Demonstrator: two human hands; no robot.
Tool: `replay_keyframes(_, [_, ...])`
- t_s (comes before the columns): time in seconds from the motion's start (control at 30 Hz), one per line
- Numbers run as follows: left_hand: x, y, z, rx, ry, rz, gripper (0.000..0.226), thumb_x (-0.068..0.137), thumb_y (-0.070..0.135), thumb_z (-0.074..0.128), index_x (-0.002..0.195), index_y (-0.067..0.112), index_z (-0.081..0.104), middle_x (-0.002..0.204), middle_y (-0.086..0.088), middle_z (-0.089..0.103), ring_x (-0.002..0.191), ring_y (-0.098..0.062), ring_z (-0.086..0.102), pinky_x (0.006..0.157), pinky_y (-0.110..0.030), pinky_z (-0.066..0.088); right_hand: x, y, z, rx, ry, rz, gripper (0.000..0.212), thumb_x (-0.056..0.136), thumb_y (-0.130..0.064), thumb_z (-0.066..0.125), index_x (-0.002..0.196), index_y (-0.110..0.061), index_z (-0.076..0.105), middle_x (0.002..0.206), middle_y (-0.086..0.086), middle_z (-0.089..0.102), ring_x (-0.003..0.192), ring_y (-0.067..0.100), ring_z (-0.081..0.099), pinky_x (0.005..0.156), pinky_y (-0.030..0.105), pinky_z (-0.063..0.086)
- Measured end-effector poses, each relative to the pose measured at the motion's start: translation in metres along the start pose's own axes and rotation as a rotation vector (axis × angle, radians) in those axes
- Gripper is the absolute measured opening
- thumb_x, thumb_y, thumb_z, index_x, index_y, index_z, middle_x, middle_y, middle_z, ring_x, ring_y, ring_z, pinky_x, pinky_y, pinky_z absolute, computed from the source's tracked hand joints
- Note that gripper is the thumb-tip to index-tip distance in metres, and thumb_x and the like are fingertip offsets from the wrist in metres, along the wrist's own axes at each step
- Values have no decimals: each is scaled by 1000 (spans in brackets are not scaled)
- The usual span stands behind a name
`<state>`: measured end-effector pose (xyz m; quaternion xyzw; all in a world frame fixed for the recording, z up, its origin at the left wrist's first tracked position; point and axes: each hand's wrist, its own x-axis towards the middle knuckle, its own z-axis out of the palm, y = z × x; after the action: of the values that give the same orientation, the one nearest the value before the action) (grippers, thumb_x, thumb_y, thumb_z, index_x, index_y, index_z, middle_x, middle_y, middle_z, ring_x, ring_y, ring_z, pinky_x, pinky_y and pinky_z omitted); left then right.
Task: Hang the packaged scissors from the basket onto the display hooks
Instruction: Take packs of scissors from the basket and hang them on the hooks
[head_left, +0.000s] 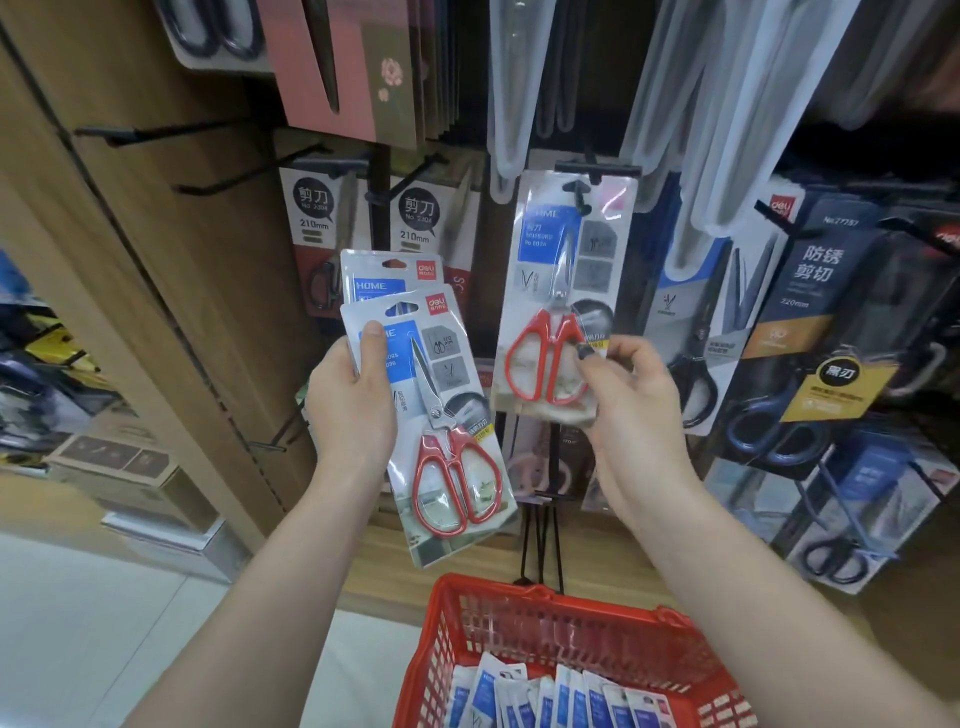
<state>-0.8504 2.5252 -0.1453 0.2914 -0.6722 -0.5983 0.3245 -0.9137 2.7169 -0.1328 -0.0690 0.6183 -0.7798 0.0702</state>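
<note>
My left hand (349, 402) grips two stacked packs of red-handled scissors (441, 415) by their left edge, held upright in front of the display. A third pack of red-handled scissors (563, 291) hangs with its top slot on a black display hook (579, 195). My right hand (631, 405) pinches that pack's lower right corner. Below, the red basket (524, 613) holds several more blue-and-white scissor packs (550, 699).
Other scissor packs hang around: black 210mm ones (415, 223) at the left, dark blue ones (810, 332) at the right, clear packs above. Bare black hooks (150, 132) stick out of the wooden panel at the left. White floor lies lower left.
</note>
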Motion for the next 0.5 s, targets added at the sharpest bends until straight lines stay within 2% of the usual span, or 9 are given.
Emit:
replay_keyframes(0.07, [0,1,-1,0,8,2,29,107,53,50,96,31,63,102,7,80,90,-17,80,86,-58,63,23,-3,9,-15,45,30,8,102,-7,60,108,-12,59,93,7,79,94,29,75,102,60,53])
replay_keyframes(0.17, [1,1,0,9,10,-2,28,107,55,50,95,33,63,102,9,79,90,-15,79,86,-57,63,56,-5,20,-70,125,77,6,100,-12,63,99,-17,61,112,23,73,109,43,69,105,62,49])
replay_keyframes(0.27, [1,1,1,15,-9,1,29,106,57,50,93,33,63,101,9,80,89,-15,80,87,-58,63,79,-3,28,-73,158,108,11,100,-14,64,91,-19,59,109,24,69,99,34,64,107,62,48])
replay_keyframes(0.33, [0,0,3,-10,-40,-9,28,105,56,53,94,33,64,100,10,80,88,-14,80,86,-57,64,86,0,32,-61,162,109,9,100,-15,63,92,-19,61,117,25,70,109,37,67,108,58,49])
replay_keyframes(0.37, [-1,0,3,-27,-57,-13,27,104,56,54,97,32,65,100,11,81,88,-13,80,85,-56,64,87,3,34,-66,167,115,4,100,-17,64,97,-19,63,118,23,71,114,38,67,108,56,50])
replay_keyframes(0.4, [-2,1,4,-44,-73,-18,27,103,56,55,101,33,67,101,12,81,88,-12,80,85,-55,65,87,5,35,-82,175,134,9,99,-21,65,107,-17,64,119,20,71,115,37,67,108,54,51])
replay_keyframes(0.5, [-4,2,5,-77,-99,-36,34,98,62,58,113,33,69,104,14,81,91,-13,80,87,-56,64,82,11,34,-172,181,208,53,94,-37,69,138,-13,52,129,11,66,119,30,64,110,48,49])
